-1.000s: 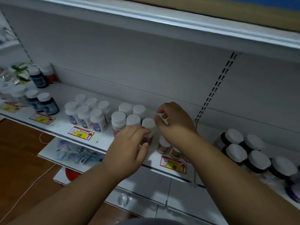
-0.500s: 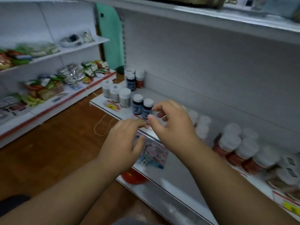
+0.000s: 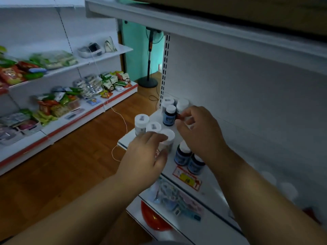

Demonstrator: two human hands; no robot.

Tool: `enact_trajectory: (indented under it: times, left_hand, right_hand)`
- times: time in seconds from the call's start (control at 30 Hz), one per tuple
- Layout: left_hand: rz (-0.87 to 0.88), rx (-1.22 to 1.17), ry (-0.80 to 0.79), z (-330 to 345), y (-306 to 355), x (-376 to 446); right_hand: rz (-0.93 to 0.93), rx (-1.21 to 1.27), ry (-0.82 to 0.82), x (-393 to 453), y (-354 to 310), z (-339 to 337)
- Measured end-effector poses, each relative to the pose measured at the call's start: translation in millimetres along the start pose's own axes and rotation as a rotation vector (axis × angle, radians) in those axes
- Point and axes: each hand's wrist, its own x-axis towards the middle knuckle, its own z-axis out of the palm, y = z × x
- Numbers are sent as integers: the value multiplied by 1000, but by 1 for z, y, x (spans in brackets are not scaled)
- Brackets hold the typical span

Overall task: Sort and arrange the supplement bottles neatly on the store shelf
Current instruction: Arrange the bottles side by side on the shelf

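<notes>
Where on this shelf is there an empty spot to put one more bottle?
One bare patch lies on the shelf between the three white-lidded bottles at its end and the blue bottle near the back. More bare shelf runs along the back wall, right of the right hand. It is crowded around the left hand and the two blue bottles beside the price tag.

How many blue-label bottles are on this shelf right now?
3 visible. One blue bottle stands at the back by the right hand. Two stand side by side near the price tag. More may hide behind the hands.
</notes>
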Motion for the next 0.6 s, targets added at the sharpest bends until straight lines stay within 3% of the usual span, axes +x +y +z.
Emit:
enact_trajectory:
  times: [0.1, 0.2, 0.43, 0.6]
  left_hand:
    - [43, -7, 42, -5, -18, 29]
    - [14, -19, -15, -5, -36, 52]
    - [48, -46, -156, -9, -86, 87]
    - [185, -40, -204, -22, -114, 107]
  right_hand:
    - [58, -146, -37, 58, 12, 19]
    - [152, -259, -118, 100, 26, 43]
    - [122, -503, -359, 135, 37, 116]
    - [216, -542, -289, 140, 35, 126]
